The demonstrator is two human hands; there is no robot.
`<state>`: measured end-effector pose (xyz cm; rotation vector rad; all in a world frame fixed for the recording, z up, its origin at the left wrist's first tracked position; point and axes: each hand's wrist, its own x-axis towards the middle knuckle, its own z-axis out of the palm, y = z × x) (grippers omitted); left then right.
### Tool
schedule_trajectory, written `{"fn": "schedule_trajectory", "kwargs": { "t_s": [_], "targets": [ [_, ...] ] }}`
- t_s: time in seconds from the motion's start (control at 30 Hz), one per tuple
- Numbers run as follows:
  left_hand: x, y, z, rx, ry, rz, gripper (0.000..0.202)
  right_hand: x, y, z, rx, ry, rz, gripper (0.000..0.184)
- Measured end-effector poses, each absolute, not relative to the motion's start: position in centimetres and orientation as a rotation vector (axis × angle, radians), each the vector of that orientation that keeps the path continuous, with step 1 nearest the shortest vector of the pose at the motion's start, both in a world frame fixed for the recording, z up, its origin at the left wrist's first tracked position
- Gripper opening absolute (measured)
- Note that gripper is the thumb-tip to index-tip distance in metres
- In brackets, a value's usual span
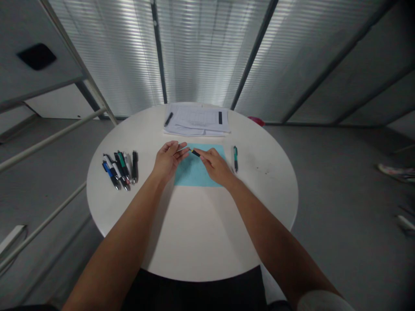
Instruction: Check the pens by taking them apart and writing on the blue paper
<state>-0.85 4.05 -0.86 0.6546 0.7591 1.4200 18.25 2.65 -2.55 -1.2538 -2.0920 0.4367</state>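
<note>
My right hand point(215, 165) pinches a short dark pen piece point(196, 153) with a yellow band near its end. That end points left toward my left hand point(167, 162), whose fingers are stretched out and apart. Its fingertips come very close to the piece; I cannot tell whether they touch it. Both hands are over a light blue sheet point(197, 175) on the round white table. Just right of the sheet lies a green and black pen point(235, 159).
A pile of several pens point(119, 169) in blue, green, white and black lies on the left of the white table point(201, 242). Stacked printed papers point(197, 119) with a black pen point(168, 119) on them sit at the far edge. A white metal frame point(58, 125) stands left.
</note>
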Motion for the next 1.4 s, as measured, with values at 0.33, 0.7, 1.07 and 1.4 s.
{"fn": "schedule_trajectory", "kwargs": {
  "t_s": [0.33,0.7,1.07,1.4],
  "targets": [
    [-0.79,3.93,-0.73,0.67,0.75,1.399,0.02,18.28,2.72,-2.69,-1.24,-2.086,0.434,0.042],
    [-0.44,4.09,-1.08,0.702,0.77,1.378,0.017,18.23,2.81,-2.73,-1.231,-2.086,0.458,0.041],
    [-0.54,4.17,-1.16,0.696,0.765,1.386,0.017,18.26,2.78,-2.7,-1.25,-2.102,0.446,0.041],
    [-0.65,4.15,-0.92,0.673,0.795,1.402,0.019,18.24,2.67,-2.51,-1.246,-2.129,0.436,0.041]
  ]
}}
